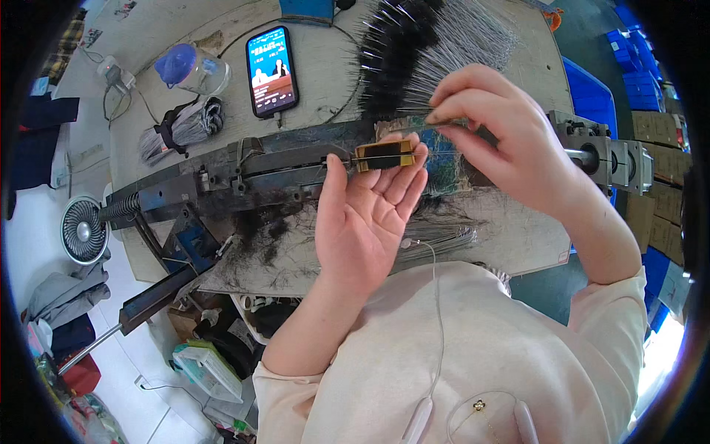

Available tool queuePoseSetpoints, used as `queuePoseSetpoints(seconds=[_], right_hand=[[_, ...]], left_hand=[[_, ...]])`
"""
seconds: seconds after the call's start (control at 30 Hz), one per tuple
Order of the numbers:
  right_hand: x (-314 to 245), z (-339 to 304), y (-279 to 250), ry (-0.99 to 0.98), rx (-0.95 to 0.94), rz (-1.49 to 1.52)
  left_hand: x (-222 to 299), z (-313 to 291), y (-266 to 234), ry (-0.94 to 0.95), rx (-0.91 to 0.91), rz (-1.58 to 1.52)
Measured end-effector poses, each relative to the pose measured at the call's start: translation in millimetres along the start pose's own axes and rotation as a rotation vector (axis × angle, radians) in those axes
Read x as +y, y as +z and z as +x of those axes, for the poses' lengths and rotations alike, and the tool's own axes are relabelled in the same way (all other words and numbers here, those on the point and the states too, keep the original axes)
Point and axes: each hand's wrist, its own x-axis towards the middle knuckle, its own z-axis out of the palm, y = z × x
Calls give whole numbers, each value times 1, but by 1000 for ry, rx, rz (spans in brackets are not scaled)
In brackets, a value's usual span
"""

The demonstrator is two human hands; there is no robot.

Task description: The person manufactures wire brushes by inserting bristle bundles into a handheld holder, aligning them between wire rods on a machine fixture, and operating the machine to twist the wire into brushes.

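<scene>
My left hand is palm up in front of the bench machine, fingers stretched out and thumb apart. Its fingertips lie under and behind a small brass-coloured block with a dark middle, and a thin rod runs across that block. To the right and a little farther away, my right hand is closed in a pinch. Between its thumb and fingertips appears to be a thin metal wire, partly hidden by the fingers. Just beyond that hand lies a heap of silvery wires, beside a bundle of black bristles.
The long metal machine crosses the bench, with a shaft and bearing block at its right end. A phone, a lidded jar and a tied wire bundle lie behind it. More wires lie near me; a fan stands left.
</scene>
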Motion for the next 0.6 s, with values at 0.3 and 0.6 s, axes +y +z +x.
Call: queuePoseSetpoints(seconds=[0.3,0.6], right_hand=[[-10,-9,5,-237,60,-510],[-7,-8,4,-279,32,-538]], left_hand=[[-4,0,2,-5,21,-112],[-3,1,3,8,24,-78]])
